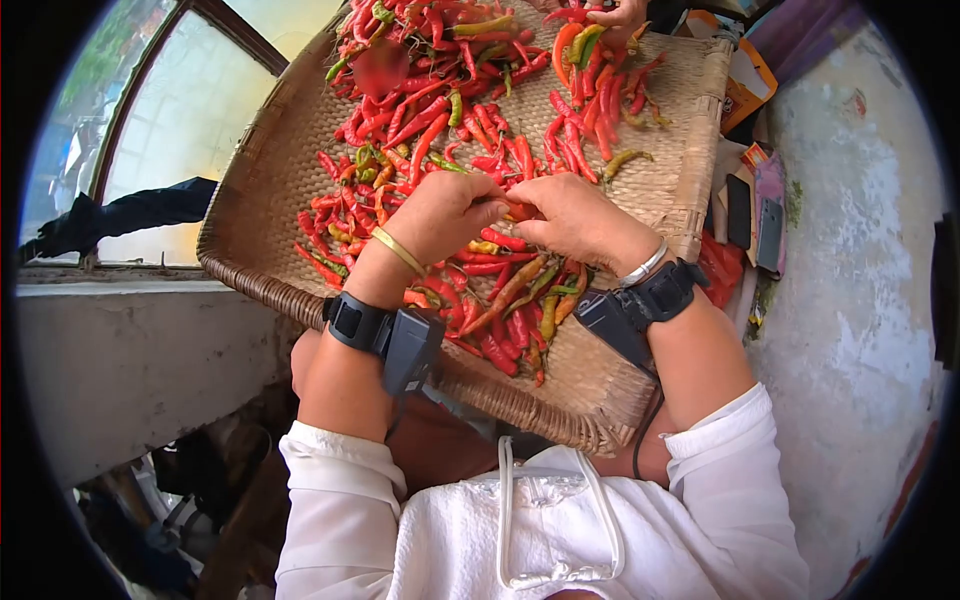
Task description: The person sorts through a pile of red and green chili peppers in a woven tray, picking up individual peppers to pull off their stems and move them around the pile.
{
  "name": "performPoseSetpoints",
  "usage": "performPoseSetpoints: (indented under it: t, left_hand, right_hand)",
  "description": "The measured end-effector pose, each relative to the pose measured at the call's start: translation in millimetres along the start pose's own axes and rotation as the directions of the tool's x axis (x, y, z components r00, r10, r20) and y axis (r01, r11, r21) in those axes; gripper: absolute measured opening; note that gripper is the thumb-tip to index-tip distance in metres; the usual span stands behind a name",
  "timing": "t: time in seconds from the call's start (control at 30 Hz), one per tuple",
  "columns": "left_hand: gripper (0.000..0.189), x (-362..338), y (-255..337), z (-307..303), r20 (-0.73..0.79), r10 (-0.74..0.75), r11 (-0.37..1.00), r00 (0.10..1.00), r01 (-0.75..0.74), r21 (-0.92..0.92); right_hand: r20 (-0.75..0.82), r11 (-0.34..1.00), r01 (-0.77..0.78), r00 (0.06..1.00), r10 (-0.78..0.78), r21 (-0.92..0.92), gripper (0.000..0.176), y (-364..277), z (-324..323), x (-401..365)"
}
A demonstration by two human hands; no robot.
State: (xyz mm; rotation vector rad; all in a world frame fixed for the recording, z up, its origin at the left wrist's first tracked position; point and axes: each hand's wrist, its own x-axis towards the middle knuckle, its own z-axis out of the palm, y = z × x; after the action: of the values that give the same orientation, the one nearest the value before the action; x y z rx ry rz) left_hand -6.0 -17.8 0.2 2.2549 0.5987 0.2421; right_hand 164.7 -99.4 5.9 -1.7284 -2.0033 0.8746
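Observation:
Both hands meet over a woven basket tray point(676, 140) spread with chili peppers. My left hand point(447, 214) has its thumb and fingers closed on a red chili pepper point(519, 211). From the other side, my right hand point(578, 216) pinches the same pepper; its fingertips are partly hidden. Below them lies a pile of red, orange and greenish peppers point(495, 300). A larger heap of mostly red peppers point(440, 60) fills the far part of the tray. A single yellow-green pepper point(628, 162) lies to the right of my right hand.
Another person's hand point(622, 14) reaches in at the tray's far edge, among peppers. A window point(165, 120) with dark cloth point(150, 212) on its sill is at left. Boxes and a phone-like object point(769, 235) sit beside the right wall point(850, 300).

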Motion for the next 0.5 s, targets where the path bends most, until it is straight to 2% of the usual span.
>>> performPoseSetpoints:
  t: [0.03, 0.07, 0.13, 0.17, 0.23, 0.27, 0.33, 0.37, 0.4, 0.47, 0.5]
  left_hand:
    - [0.019, 0.1, 7.6, -5.1, 0.031, -0.123, 0.983, 0.992, 0.126, -0.131]
    - [0.019, -0.2, 7.3, -4.8, 0.03, -0.124, 0.983, 0.992, 0.127, -0.131]
    - [0.021, -0.6, 6.6, -3.9, -0.042, -0.097, 0.972, 0.994, 0.086, -0.219]
    - [0.021, -0.5, 6.2, -4.1, -0.044, -0.098, 0.972, 0.994, 0.086, -0.22]
    - [0.022, 0.3, 4.9, -5.2, -0.174, -0.107, 0.986, 0.979, 0.082, -0.148]
    - [0.022, -0.2, -1.3, -6.4, -0.174, -0.109, 0.985, 0.979, 0.084, -0.149]
    - [0.023, -4.0, -17.3, -12.3, -0.239, -0.017, 0.946, 0.971, 0.093, 0.31]
    - [0.027, -6.5, -19.5, -15.7, -0.2, -0.103, 0.914, 0.974, 0.172, 0.368]
    - [0.027, -9.4, -22.5, -17.4, -0.201, -0.104, 0.913, 0.974, 0.174, 0.369]
    - [0.029, -15.0, -30.8, -17.3, -0.159, -0.171, 0.874, 0.972, 0.224, 0.432]
    - [0.029, -16.2, -34.8, -15.7, -0.159, -0.174, 0.873, 0.972, 0.226, 0.433]
  right_hand:
    - [0.034, 0.998, -0.052, 0.998, 0.051, 0.038, 0.021, 0.1, -2.1, 0.3]
    - [0.035, 0.998, -0.051, 0.998, 0.049, 0.039, 0.021, 2.1, -0.5, 1.4]
    - [0.071, 0.965, -0.062, 0.996, 0.045, 0.257, 0.019, 4.9, 2.4, 3.4]
    - [0.072, 0.965, -0.061, 0.996, 0.044, 0.255, 0.019, 5.9, -0.6, 3.5]
    - [0.249, 0.821, -0.39, 0.918, 0.309, 0.417, 0.022, 1.2, -12.9, 3.5]
    - [0.251, 0.821, -0.39, 0.918, 0.308, 0.417, 0.022, 7.6, -16.4, 5.5]
    - [0.134, 0.734, -0.343, 0.934, 0.33, 0.586, 0.027, 28.5, -29.0, 9.7]
    - [-0.007, 0.626, -0.237, 0.932, 0.361, 0.743, 0.027, 35.7, -34.5, 9.0]
    - [-0.14, 0.505, -0.097, 0.901, 0.41, 0.858, 0.028, 42.9, -40.1, 8.1]
    - [-0.29, 0.283, 0.139, 0.736, 0.612, 0.949, 0.032, 62.9, -48.1, 8.7]
    - [-0.298, 0.252, 0.178, 0.737, 0.606, 0.951, 0.034, 68.3, -53.6, 8.1]
